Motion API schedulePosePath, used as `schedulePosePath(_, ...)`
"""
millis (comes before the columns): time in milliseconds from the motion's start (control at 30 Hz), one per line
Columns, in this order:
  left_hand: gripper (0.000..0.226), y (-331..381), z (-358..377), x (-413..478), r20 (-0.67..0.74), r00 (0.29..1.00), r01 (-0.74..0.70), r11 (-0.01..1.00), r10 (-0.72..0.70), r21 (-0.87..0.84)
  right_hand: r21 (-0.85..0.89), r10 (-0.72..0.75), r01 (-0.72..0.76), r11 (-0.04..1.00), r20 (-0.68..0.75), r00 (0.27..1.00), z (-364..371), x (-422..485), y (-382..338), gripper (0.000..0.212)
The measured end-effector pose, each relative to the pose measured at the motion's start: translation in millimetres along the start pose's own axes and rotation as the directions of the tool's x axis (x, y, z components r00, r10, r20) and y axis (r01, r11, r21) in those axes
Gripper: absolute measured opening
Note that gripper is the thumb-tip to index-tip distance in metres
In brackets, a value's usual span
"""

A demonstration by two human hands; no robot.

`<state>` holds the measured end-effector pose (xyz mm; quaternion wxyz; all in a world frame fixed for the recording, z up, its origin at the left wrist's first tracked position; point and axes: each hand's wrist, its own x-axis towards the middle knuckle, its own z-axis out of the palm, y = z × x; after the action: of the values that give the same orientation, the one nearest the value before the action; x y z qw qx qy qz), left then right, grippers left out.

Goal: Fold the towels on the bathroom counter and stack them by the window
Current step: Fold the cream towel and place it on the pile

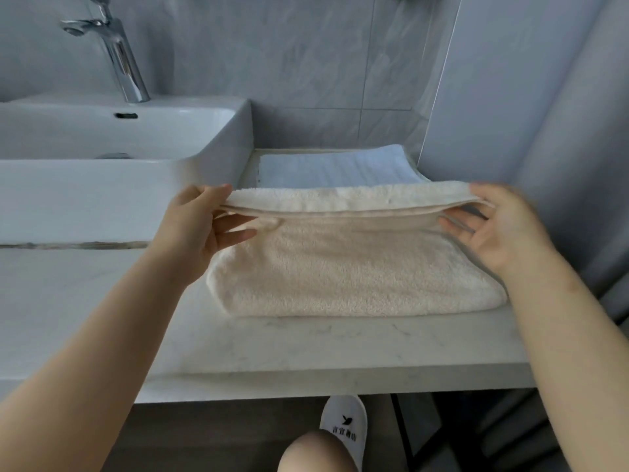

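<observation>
In the middle of the frame, the cream towel point(357, 274) lies folded on the marble worktop point(306, 345), its far layers lifted off the rest. My left hand point(197, 229) pinches the left end of that raised edge, thumb on top and fingers point(238, 235) beneath. My right hand point(500, 226) takes the right end the same way, though its fingers are spread looser and blurred, so that is the weaker hold, I judge.

The risks as I read them:
- The raised layers are several and thin. If one slips from the right-hand pinch, the fold opens and sags.
- The towel's right end lies at the worktop's right edge, so a pull that way could drag it over and off.
- If the two hands move unevenly, the edges will land skewed and the stack will lean.
- The pale blue towel point(333, 168) lies folded flat just behind, against the tiled wall. Setting the cream one down carelessly could nudge it out of square.

I cannot make out a window in this view, so I am guessing that the back corner is the stacking spot.

The washbasin point(119, 134) at upper left, under the chrome tap point(119, 52), shows only its overflow slot and drain fitting; no towel lies in it.
</observation>
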<state>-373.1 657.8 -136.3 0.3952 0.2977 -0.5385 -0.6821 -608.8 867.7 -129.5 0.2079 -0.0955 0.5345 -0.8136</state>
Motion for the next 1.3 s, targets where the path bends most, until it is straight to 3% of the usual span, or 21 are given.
schedulePosePath(167, 0.006, -6, -5, -29, -0.012, 0.999, 0.05, 0.998, -0.049, 0.038, -0.07, -0.023, 0.017, 0.997, -0.081, 0.996, -16, -25, 0, 0.027)
schedulePosePath(267, 0.017, -13, -7, -40, -0.033, 0.999, 0.043, 0.993, -0.04, 0.108, -0.118, -0.028, 0.019, 0.993, -0.081, 0.996, -26, -36, 4, 0.029)
schedulePosePath(500, 0.014, -33, -12, -57, -0.09, 0.994, -0.02, 0.926, 0.058, 0.377, -0.358, -0.059, 0.009, 0.934, -0.129, 0.99, -47, -51, 19, 0.024)
schedulePosePath(633, 0.004, -37, -13, -60, -0.112, 0.982, -0.058, 0.808, 0.152, 0.586, -0.503, -0.068, -0.01, 0.864, -0.138, 0.988, -51, -54, 24, 0.021)
schedulePosePath(733, 0.006, -43, -14, -63, -0.076, 0.97, -0.095, 0.643, 0.232, 0.76, -0.725, -0.151, 0.024, 0.689, -0.11, 0.982, -52, -58, 27, 0.017)
schedulePosePath(800, 0.014, -48, -17, -64, -0.047, 0.964, -0.109, 0.554, 0.26, 0.826, -0.928, -0.266, 0.063, 0.368, -0.04, 0.963, -51, -64, 29, 0.022)
schedulePosePath(867, 0.03, -52, -22, -64, -0.071, 0.96, -0.106, 0.584, 0.272, 0.805, -0.992, -0.372, 0.103, 0.068, 0.071, 0.926, -41, -72, 29, 0.029)
schedulePosePath(900, 0.036, -51, -25, -63, -0.111, 0.955, -0.095, 0.64, 0.274, 0.763, -0.988, -0.399, 0.153, 0.011, 0.136, 0.907, -32, -76, 30, 0.032)
schedulePosePath(967, 0.031, -47, -29, -61, -0.192, 0.946, -0.053, 0.709, 0.261, 0.703, -0.955, -0.402, 0.297, -0.003, 0.273, 0.874, -7, -81, 34, 0.033)
schedulePosePath(1000, 0.028, -47, -33, -59, -0.211, 0.944, -0.025, 0.692, 0.254, 0.721, -0.929, -0.369, 0.371, 0.013, 0.34, 0.865, 7, -82, 38, 0.033)
schedulePosePath(1100, 0.035, -49, -46, -56, -0.175, 0.953, 0.019, 0.527, 0.248, 0.85, -0.843, -0.191, 0.533, 0.077, 0.512, 0.837, 50, -80, 59, 0.038)
schedulePosePath(1200, 0.037, -52, -49, -55, -0.155, 0.963, 0.057, 0.396, 0.219, 0.917, -0.791, 0.001, 0.608, -0.07, 0.61, 0.793, 84, -67, 86, 0.043)
schedulePosePath(1300, 0.036, -53, -47, -55, -0.137, 0.969, 0.062, 0.335, 0.206, 0.94, -0.781, 0.199, 0.603, -0.162, 0.572, 0.795, 104, -56, 105, 0.05)
